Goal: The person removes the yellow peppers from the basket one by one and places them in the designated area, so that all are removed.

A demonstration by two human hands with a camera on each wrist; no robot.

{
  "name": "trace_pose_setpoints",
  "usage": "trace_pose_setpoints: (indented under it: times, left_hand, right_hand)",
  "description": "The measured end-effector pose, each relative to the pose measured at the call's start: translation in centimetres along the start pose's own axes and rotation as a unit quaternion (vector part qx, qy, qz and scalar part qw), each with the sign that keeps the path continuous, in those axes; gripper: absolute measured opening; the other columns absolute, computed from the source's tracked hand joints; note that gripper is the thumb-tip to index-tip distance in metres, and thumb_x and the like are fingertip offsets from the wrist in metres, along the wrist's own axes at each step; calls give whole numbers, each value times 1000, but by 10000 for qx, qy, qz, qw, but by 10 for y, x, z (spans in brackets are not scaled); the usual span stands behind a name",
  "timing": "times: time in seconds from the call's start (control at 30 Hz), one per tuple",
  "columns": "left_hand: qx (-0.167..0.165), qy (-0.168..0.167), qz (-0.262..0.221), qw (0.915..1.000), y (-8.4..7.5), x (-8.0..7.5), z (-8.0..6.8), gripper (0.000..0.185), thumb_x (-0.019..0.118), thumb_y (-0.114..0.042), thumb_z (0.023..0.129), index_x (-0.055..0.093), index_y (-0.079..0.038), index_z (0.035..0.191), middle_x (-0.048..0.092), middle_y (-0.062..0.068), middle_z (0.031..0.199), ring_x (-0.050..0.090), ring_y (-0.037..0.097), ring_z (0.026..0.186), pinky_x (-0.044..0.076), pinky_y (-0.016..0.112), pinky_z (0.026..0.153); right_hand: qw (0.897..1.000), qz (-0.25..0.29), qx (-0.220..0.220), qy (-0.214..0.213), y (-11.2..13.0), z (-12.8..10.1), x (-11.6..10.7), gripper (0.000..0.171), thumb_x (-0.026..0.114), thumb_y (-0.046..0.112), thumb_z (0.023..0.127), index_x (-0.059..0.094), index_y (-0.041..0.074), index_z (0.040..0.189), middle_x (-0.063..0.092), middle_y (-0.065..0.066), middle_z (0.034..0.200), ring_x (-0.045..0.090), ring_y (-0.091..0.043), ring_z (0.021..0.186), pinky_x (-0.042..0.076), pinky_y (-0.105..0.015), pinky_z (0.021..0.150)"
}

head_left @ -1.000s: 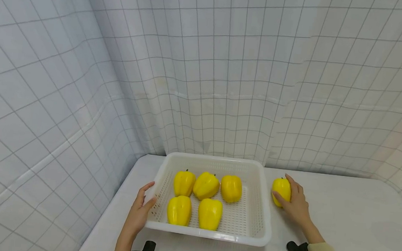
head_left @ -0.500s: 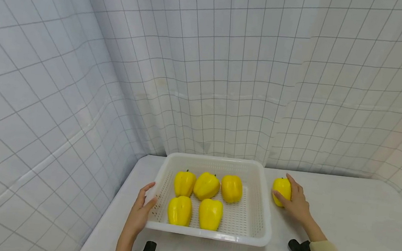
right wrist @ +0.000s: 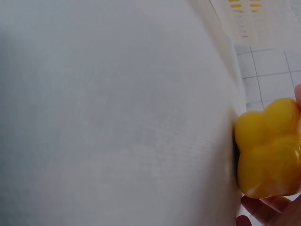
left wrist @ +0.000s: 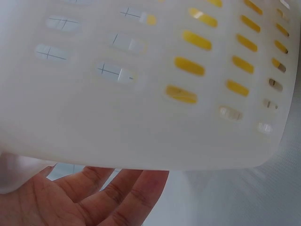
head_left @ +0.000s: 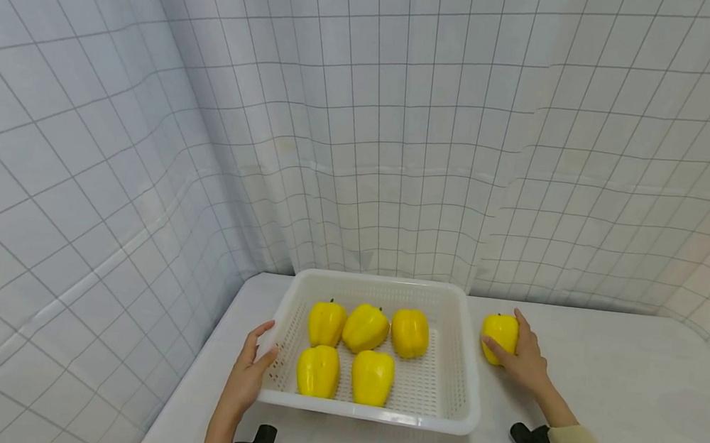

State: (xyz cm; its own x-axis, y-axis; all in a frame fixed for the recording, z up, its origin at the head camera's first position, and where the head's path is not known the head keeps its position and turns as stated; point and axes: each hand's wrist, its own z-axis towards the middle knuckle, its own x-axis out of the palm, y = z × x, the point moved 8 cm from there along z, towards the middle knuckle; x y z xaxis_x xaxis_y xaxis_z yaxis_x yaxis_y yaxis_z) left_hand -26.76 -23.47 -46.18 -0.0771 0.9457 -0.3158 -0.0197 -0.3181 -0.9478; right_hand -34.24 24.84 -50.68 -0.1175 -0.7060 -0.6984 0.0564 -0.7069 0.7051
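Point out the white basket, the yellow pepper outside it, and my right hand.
white basket (head_left: pixel 469 396), head view, bare right rim.
yellow pepper (head_left: pixel 500 333), head view, upper body left of the fingers.
right hand (head_left: pixel 527 363), head view, back of the hand.

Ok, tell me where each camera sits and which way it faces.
Head: worn high, looks down at white basket; both hands, left hand, right hand.
Left wrist: under basket wall; palm shows.
Right wrist: low over table, faces yellow pepper; fingertips show.
Shared: head and right wrist both show this pepper.
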Motion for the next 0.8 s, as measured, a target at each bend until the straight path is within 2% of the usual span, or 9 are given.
trace_pose_setpoints:
  times: [0.27,0.47,0.67,0.8]
  left_hand:
    - [-1,24,-5,10000,0,0,0,50,46,-12,100,29,-15,146,27,22,148,28,44,130,23,63,100]
    - [-2,43,-31,10000,0,0,0,50,45,-12,100,29,-15,146,30,22,146,33,43,127,26,62,98]
    - [-27,54,-49,10000,0,0,0,50,45,-12,100,28,-16,147,30,22,146,35,41,126,28,60,98]
    - [-63,53,-51,10000,2,0,1,50,44,-13,100,27,-16,147,29,22,147,35,41,126,28,60,97]
  right_hand:
    - [10000,46,15,-79,1,-2,-2,92,55,46,91,3,-4,148,28,-39,134,36,-51,114,24,-71,83]
    - [9995,235,-47,-181,6,-6,-6,94,58,44,90,3,-6,148,23,-40,137,33,-52,117,25,-72,87]
    - [9974,483,-310,-429,13,-8,-14,92,62,38,90,7,-9,146,24,-40,136,29,-52,120,26,-67,93]
    - [9954,504,-432,-686,17,-10,-21,87,62,35,90,13,-11,145,25,-40,136,31,-52,118,28,-66,92]
